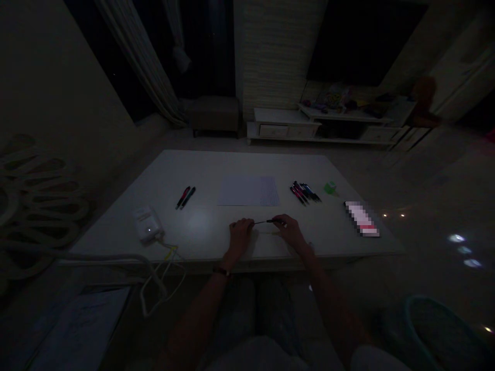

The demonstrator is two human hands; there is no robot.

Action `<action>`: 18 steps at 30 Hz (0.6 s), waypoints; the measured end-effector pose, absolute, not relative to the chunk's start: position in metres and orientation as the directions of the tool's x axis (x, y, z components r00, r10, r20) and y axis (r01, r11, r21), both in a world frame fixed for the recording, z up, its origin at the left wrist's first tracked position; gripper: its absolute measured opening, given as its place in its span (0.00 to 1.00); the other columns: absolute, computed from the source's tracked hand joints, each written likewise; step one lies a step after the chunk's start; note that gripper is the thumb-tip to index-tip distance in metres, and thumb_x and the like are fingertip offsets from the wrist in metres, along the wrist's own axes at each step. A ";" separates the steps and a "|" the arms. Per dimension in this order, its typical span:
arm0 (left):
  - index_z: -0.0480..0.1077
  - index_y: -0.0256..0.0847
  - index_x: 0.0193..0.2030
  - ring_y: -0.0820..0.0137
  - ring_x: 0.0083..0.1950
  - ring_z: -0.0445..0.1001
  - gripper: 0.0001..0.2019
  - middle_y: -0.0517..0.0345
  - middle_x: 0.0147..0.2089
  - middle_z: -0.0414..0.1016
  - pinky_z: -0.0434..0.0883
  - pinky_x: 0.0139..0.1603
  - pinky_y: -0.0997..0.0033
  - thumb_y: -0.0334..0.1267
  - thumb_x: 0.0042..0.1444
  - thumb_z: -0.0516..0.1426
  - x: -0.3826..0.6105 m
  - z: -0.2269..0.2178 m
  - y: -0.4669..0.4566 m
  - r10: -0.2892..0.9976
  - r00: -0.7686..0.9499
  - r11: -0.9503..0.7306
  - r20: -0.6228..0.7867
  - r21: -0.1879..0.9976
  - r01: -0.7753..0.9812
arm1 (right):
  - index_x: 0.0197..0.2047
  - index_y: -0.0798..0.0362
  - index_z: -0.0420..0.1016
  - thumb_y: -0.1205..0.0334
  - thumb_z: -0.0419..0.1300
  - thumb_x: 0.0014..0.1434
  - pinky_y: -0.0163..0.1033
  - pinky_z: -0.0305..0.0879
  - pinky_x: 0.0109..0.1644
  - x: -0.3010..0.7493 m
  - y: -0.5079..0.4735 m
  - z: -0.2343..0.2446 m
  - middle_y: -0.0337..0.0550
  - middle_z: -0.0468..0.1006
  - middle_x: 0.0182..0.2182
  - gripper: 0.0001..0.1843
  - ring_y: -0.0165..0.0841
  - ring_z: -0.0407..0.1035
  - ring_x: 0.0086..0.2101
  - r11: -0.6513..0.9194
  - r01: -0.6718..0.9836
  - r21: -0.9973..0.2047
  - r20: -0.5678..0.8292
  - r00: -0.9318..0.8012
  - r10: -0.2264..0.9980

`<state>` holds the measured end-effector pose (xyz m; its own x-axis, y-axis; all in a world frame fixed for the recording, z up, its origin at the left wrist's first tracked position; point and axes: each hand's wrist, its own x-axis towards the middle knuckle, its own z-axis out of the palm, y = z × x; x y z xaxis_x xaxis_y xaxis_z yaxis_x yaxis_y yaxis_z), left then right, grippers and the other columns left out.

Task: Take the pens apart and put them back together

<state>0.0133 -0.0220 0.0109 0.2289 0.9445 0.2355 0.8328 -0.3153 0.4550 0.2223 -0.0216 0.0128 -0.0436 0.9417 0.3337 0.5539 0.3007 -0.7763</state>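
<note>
Step (judged): handling a slim dark pen (270, 221) by its two ends | left hand (242, 232) and right hand (290, 231) apart, each pinching one end | pen: over the near side of the desk (193, 167), nearer than the paper (247, 191) | one piece or two: cannot tell | next move calls for steady, aligned grips
</note>
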 end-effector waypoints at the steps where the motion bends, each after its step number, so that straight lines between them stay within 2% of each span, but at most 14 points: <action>1: 0.68 0.46 0.44 0.68 0.47 0.69 0.10 0.57 0.44 0.73 0.55 0.49 0.64 0.37 0.62 0.47 0.013 0.011 -0.022 0.945 0.228 -0.314 0.234 0.455 0.833 | 0.37 0.51 0.75 0.60 0.55 0.54 0.39 0.65 0.39 0.222 -0.022 0.013 0.44 0.77 0.34 0.10 0.33 0.70 0.33 0.304 0.557 -0.773 0.338 -0.044 0.940; 13: 0.69 0.46 0.43 0.68 0.46 0.69 0.10 0.57 0.43 0.74 0.55 0.50 0.63 0.37 0.62 0.47 0.014 0.011 -0.021 0.939 0.251 -0.333 0.235 0.439 0.834 | 0.38 0.51 0.76 0.60 0.56 0.54 0.39 0.66 0.40 0.217 -0.025 0.012 0.44 0.77 0.35 0.10 0.32 0.70 0.33 0.316 0.527 -0.789 0.324 -0.079 0.943; 18: 0.69 0.47 0.44 0.69 0.47 0.70 0.09 0.58 0.45 0.75 0.56 0.50 0.64 0.37 0.61 0.50 0.014 0.007 -0.020 0.933 0.280 -0.356 0.225 0.472 0.806 | 0.37 0.50 0.76 0.60 0.57 0.53 0.39 0.66 0.40 0.200 -0.023 0.006 0.43 0.78 0.35 0.10 0.33 0.71 0.33 0.287 0.501 -0.817 0.278 -0.094 0.956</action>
